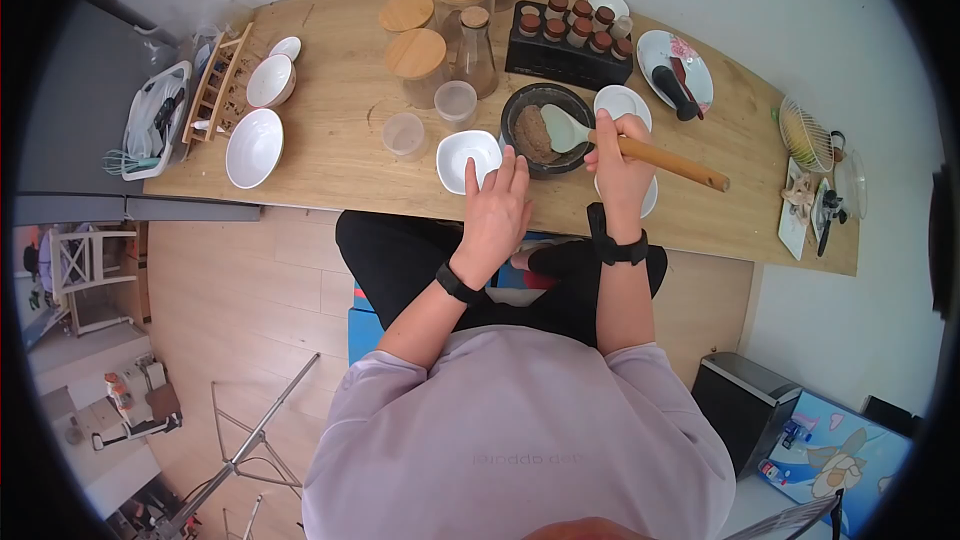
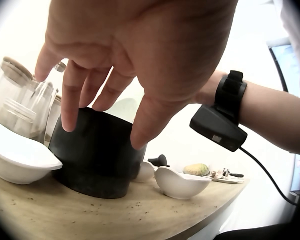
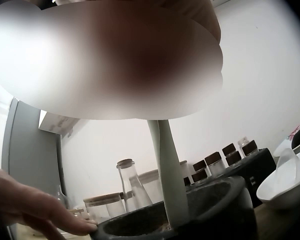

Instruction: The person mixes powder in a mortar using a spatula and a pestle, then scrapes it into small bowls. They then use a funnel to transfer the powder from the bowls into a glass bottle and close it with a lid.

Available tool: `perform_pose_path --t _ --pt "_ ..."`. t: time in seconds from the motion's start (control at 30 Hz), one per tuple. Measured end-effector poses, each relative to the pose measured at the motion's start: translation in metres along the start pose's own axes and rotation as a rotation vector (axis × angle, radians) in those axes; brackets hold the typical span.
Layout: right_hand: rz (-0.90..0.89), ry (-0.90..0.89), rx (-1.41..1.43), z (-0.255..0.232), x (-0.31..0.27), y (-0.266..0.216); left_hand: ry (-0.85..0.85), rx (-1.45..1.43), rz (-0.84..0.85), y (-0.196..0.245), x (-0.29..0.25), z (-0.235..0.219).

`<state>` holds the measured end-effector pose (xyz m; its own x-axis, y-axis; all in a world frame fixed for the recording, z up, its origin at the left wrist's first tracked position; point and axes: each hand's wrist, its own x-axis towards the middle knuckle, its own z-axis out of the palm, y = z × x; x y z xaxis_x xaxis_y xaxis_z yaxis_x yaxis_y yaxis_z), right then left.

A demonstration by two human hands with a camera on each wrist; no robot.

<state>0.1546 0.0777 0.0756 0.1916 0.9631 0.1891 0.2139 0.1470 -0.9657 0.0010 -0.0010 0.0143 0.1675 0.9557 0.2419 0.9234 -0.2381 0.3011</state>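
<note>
My right hand (image 1: 625, 172) grips the wooden handle of a spatula (image 1: 672, 162). The spatula's pale green head dips into a dark, bowl-shaped mortar (image 1: 552, 93), against a brown ground mass (image 1: 532, 134) inside. In the right wrist view the green spatula head (image 3: 170, 170) stands steeply within the mortar (image 3: 225, 212), while a blur covers the gripping hand. My left hand (image 1: 492, 212) is at the mortar's near left side, fingers extended and fingertips right at the rim. The left wrist view shows its spread fingers and thumb before the black mortar wall (image 2: 97, 155).
A white square bowl (image 1: 468, 162) stands just left of the mortar, near two clear cups (image 1: 404, 136). Behind are wooden-lidded jars (image 1: 416, 55) and a black spice rack (image 1: 560, 62). White dishes (image 1: 622, 105) lie right of the mortar. Two white bowls (image 1: 254, 148) stand far left.
</note>
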Motion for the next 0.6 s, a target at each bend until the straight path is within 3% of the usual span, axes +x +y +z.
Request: perform_pose_path --t 0.13,0.37,0.47,0.6 --pt "0.045 -0.043 0.081 0.002 -0.005 -0.01 -0.002 -0.007 -0.001 0.001 0.0 0.0" --pt "0.076 0.126 0.077 -0.006 0.001 0.01 -0.005 -0.005 -0.007 0.0 -0.001 0.001" --pt "0.143 0.065 0.198 -0.003 -0.005 0.003 -0.011 -0.012 -0.012 0.002 0.0 0.003" --pt "0.126 0.097 0.137 0.0 -0.001 0.024 -0.006 -0.013 -0.003 0.002 0.0 0.003"
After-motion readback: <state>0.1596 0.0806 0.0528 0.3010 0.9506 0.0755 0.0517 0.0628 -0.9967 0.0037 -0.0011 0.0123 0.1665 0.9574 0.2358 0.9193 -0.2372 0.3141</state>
